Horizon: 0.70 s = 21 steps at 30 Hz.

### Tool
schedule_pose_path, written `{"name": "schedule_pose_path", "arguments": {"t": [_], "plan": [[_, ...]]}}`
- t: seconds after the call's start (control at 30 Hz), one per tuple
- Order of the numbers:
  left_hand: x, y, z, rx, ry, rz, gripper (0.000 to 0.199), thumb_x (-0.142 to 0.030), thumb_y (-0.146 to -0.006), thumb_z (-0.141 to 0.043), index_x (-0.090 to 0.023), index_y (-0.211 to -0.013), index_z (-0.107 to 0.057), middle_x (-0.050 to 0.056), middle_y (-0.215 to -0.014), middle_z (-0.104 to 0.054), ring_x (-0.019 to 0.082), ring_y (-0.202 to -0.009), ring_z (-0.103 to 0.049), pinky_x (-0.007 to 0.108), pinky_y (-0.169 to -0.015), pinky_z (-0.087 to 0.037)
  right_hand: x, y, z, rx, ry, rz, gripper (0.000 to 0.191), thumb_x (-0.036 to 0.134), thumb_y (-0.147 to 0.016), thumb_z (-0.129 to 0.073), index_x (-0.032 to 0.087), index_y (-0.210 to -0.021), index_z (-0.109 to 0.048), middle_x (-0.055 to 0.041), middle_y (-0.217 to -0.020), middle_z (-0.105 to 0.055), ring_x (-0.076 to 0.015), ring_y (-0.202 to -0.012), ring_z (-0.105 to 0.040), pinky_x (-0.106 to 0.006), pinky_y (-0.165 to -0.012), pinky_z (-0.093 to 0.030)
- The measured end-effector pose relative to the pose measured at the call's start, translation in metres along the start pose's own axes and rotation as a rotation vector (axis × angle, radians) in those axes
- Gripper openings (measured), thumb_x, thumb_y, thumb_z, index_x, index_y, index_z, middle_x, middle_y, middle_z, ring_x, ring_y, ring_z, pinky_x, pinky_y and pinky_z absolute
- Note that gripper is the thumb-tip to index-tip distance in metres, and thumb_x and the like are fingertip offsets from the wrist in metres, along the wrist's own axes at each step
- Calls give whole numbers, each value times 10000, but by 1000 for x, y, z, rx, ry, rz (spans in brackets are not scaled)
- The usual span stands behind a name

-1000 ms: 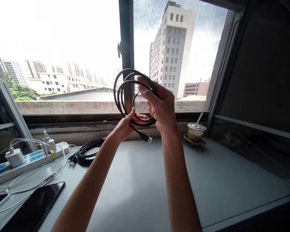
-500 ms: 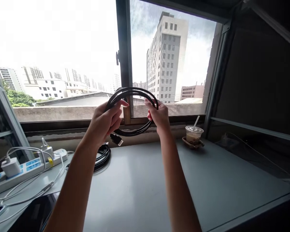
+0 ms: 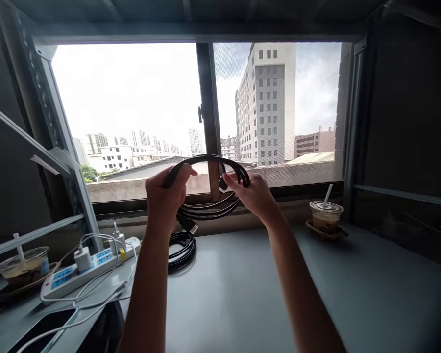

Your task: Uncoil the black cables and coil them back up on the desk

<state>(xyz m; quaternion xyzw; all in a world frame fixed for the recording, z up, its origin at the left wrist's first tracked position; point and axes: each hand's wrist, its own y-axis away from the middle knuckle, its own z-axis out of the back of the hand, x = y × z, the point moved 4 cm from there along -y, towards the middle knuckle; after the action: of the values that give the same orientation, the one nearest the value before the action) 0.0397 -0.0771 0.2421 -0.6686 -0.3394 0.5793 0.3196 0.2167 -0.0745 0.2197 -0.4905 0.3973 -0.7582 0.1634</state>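
A coiled black cable (image 3: 209, 214) is held up in front of the window, above the table. My left hand (image 3: 166, 198) is closed around the coil's left side. On its right side, my right hand (image 3: 253, 193) pinches the loops between thumb and fingers. One black connector (image 3: 222, 184) shows by my right thumb; another plug (image 3: 187, 224) with a metal tip hangs below my left hand. A second black cable coil (image 3: 183, 251) lies on the table beneath, partly hidden by my left forearm.
A white power strip (image 3: 91, 268) with chargers and white cables lies left, near a phone (image 3: 40, 333). Lidded cups with straws stand at far left (image 3: 25, 267) and back right (image 3: 326, 215). The grey table (image 3: 224, 294) meets the window wall; metal frame posts flank it.
The view has shifted left and up, bringing a second cup into sight. My right hand has turned, and a connector now shows beside its thumb. Both hands still hold the coil.
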Motion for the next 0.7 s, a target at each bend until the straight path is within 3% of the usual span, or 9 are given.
{"name": "schedule_pose_path", "arguments": {"t": [0.23,0.47,0.57,0.7], "plan": [[12,-3,10,-43,170,83,481,-411,-698,-697,-168,-494,-336,-92,-395,-229,2,-324,-152,180,-312,-99,18,10,2,190,-221,11,382,526,-680,-664,153,-610,-628,4,-576,-579,-83,-529,-512,-201,-484,-362],[31,-5,0,-18,190,161,498,-480,-722,-652,-172,-509,-324,-89,-417,-219,7,-337,-150,185,-314,-99,30,17,-3,378,-407,-83,414,555,-706,-626,166,-565,-637,-19,-565,-605,-99,-540,-564,-211,-524,-430],[43,-6,-5,29,153,236,381,-480,-740,-636,-176,-593,-459,-98,-410,-225,14,-327,-166,187,-310,-108,25,16,-3,331,-379,-96,411,555,-732,-595,159,-644,-665,-40,-632,-639,-116,-585,-593,-220,-539,-444],[57,-5,-5,38,205,405,318,-437,-752,-639,-174,-662,-485,-110,-409,-204,10,-319,-170,162,-304,-129,12,9,-3,161,-59,4,313,462,-686,-668,150,-689,-646,-20,-630,-620,-132,-595,-584,-238,-532,-423]]}}
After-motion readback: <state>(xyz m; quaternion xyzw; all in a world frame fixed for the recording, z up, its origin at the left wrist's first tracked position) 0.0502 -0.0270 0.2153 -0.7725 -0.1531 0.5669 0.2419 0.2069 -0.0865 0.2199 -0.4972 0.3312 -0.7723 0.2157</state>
